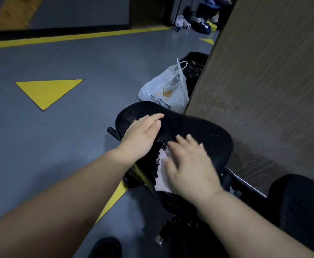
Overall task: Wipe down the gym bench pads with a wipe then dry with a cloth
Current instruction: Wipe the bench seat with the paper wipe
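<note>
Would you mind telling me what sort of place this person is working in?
Probably a gym or training hall. A black padded bench pad sits on a metal frame, the grey floor bears a yellow triangle marking and yellow lines, and bags and clothes are heaped at the far wall.

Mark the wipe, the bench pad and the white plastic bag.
wipe [161, 180]: head view, exposed part beside the right hand.
bench pad [204, 131]: head view, bare top surface.
white plastic bag [163, 92]: head view, front face.

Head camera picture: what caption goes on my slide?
Right hand presses a pale wipe on the black bench pad; left hand rests beside.
</note>
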{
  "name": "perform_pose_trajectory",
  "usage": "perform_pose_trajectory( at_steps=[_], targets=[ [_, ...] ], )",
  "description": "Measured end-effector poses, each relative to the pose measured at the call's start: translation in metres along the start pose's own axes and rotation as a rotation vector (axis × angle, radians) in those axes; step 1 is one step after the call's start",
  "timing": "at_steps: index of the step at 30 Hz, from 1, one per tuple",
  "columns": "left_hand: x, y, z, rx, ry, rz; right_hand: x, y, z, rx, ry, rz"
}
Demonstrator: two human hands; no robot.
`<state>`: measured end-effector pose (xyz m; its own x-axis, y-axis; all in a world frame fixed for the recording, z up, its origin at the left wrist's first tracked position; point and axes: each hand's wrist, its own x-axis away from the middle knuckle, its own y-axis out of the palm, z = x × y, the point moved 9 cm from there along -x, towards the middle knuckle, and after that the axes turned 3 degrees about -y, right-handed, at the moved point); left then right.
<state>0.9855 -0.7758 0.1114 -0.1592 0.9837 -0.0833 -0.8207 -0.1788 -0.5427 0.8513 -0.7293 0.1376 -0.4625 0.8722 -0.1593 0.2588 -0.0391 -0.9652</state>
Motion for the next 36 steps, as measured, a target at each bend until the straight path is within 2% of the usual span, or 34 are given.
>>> perform_pose_trajectory(
  at_steps=[2, 4, 8, 12, 17, 24, 28, 33, 36],
  targets=[
    [-0.004, 0.018, -0.002, -0.256, 0.037, -0.118, 0.012, 0.024, -0.004, 0.172, -0.008, -0.099],
    [-0.003, 0.027, -0.003, -0.400, 0.065, -0.147, 0.025, 0.027, -0.011, 0.221, -0.016, -0.073],
    [-0.003, 0.030, -0.002, -0.485, 0.039, -0.152, 0.051, 0.033, -0.021, 0.299, -0.115, 0.036],
    [-0.003, 0.043, 0.012, -0.521, 0.072, -0.171, 0.078, 0.032, -0.021, 0.339, -0.234, 0.266],
    [-0.001, 0.055, 0.019, -0.624, 0.094, -0.155, 0.095, 0.035, 0.007, 0.201, -0.261, 0.413],
    [0.001, 0.064, 0.024, -0.665, 0.054, -0.168, 0.078, 0.023, 0.047, -0.348, -0.024, 0.435],
    [0.002, 0.063, 0.023, -0.659, 0.068, -0.136, 0.059, 0.021, 0.088, -0.609, 0.232, 0.431],
    [0.003, 0.061, 0.024, -0.662, 0.077, -0.106, 0.012, 0.008, 0.149, -0.636, 0.467, 0.407],
    [0.003, 0.061, 0.024, -0.654, 0.077, -0.099, -0.003, 0.001, 0.176, -0.669, 0.677, 0.463]
  ],
)
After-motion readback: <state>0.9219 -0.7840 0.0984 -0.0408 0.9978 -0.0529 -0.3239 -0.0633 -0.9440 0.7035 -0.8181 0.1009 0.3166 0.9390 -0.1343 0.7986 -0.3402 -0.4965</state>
